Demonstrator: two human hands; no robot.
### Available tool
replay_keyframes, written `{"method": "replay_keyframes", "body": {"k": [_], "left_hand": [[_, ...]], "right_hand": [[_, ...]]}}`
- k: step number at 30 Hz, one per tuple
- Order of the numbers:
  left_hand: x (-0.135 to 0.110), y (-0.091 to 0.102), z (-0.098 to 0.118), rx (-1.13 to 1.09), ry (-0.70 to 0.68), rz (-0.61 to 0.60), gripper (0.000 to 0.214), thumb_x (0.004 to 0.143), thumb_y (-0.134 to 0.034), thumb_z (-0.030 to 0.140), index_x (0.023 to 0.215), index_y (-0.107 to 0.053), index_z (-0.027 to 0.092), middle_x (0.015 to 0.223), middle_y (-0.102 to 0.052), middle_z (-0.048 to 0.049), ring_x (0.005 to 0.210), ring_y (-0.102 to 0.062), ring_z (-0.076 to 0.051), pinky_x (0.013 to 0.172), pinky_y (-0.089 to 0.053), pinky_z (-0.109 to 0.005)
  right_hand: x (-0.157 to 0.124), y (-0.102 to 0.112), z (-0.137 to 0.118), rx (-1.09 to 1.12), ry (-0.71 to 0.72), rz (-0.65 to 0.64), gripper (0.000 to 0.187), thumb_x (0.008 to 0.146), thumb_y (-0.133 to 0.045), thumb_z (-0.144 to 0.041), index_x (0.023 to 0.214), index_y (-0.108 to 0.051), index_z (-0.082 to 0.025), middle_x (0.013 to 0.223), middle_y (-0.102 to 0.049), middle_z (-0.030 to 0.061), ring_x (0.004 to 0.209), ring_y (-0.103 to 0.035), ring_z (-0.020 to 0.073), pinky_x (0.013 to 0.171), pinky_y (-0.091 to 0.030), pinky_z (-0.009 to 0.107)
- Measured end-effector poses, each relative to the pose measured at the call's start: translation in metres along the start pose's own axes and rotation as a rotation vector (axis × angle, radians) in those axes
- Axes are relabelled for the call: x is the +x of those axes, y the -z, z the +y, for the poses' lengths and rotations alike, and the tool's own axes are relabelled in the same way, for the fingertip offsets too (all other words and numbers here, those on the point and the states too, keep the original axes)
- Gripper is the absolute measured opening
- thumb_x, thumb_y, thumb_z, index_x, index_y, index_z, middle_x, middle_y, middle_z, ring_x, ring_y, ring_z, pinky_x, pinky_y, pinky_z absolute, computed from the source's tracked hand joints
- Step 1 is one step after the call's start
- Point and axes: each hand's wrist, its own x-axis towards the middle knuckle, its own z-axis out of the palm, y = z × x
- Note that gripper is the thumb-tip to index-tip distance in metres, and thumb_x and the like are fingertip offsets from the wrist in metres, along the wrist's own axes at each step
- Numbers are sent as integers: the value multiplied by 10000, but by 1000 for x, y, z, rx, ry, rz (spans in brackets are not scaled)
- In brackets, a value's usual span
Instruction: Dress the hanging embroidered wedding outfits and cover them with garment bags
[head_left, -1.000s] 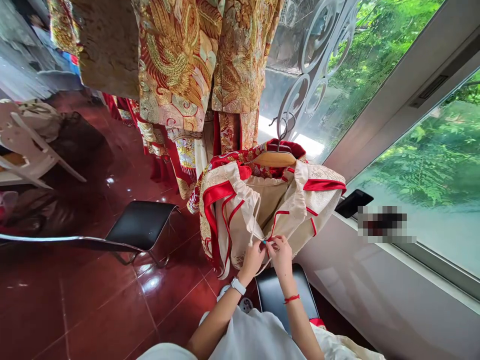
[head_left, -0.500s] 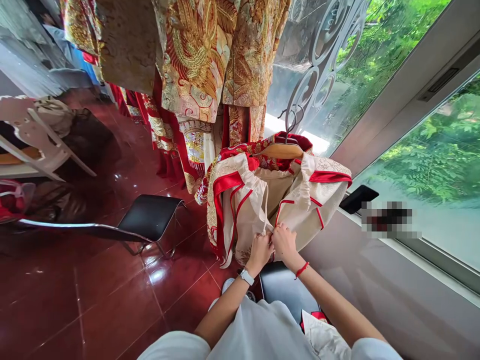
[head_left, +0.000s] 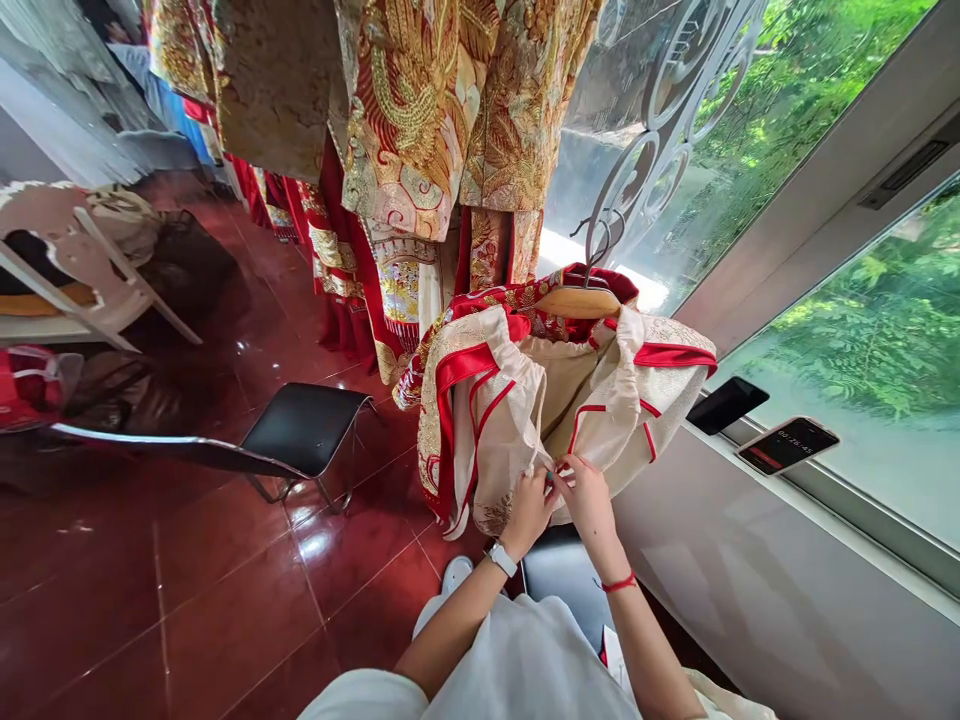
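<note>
Left hand point(head_left: 529, 510) pinched tight on the front edge of the cream robe point(head_left: 480, 400), which hangs from a wooden hanger point(head_left: 577, 300). Right hand point(head_left: 592, 498) pinches the opposite edge, knuckles touching. I'd judge the robe soft, light and slippery; best gripped at the red trim.

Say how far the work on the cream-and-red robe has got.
Done: the robe hangs on its wooden hanger. In hand: left hand and right hand pinch its two front edges together. Left: above them the front gapes open.
</note>
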Motion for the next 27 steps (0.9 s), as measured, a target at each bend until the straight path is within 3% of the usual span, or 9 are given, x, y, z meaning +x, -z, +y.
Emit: {"method": "replay_keyframes", "body": {"k": [3, 9, 16, 20, 22, 27], "left_hand": [[1, -2, -1, -30, -4, -5, 94, 952, -562, 173, 991, -646, 157, 873, -709, -80, 852, -663, -241, 716, -463, -312], [6, -6, -4, -58, 30, 5, 69, 934, -569, 148, 912, -626, 179, 827, -681, -55, 835, -650, -225, 711, -450, -299], [6, -12, -9, -184, -9, 4, 83, 954, -524, 163, 946, -603, 186, 889, -684, -52, 860, -623, -209, 752, -457, -306], [5, -15, -12, -216, 20, 9, 119, 975, -482, 182, 949, -598, 179, 921, -687, -70, 893, -628, -214, 783, -466, -317], [5, -17, -13, -211, 31, 12, 117, 976, -484, 190, 953, -597, 178, 931, -689, -73, 902, -633, -216, 795, -472, -322], [6, -14, -13, -72, 32, 10, 102, 972, -521, 217, 951, -612, 176, 926, -703, -80, 919, -648, -236, 809, -484, -339]], "right_hand": [[12, -24, 28, 64, -42, 59, 281, 885, -473, -431, 818, -622, -202, 861, -727, 117, 710, -691, 241, 711, -531, 366], [8, -29, 51, 274, -61, 99, 244, 841, -502, -430, 832, -613, -212, 811, -737, 96, 751, -708, 241, 709, -550, 345], [19, -29, 38, -85, -100, -34, 181, 866, -496, -181, 827, -673, -175, 848, -736, 102, 764, -691, 210, 707, -479, 285], [26, -32, 31, -230, -182, -138, 171, 895, -474, -156, 852, -640, -153, 879, -721, 130, 807, -678, 213, 681, -434, 277], [30, -32, 32, -158, -212, -143, 133, 868, -498, -168, 795, -609, -167, 855, -706, 121, 785, -654, 207, 680, -422, 280], [39, -27, 37, 328, -349, -210, 133, 701, -552, -223, 582, -493, -213, 560, -523, -10, 574, -466, 141, 563, -339, 258]]}}
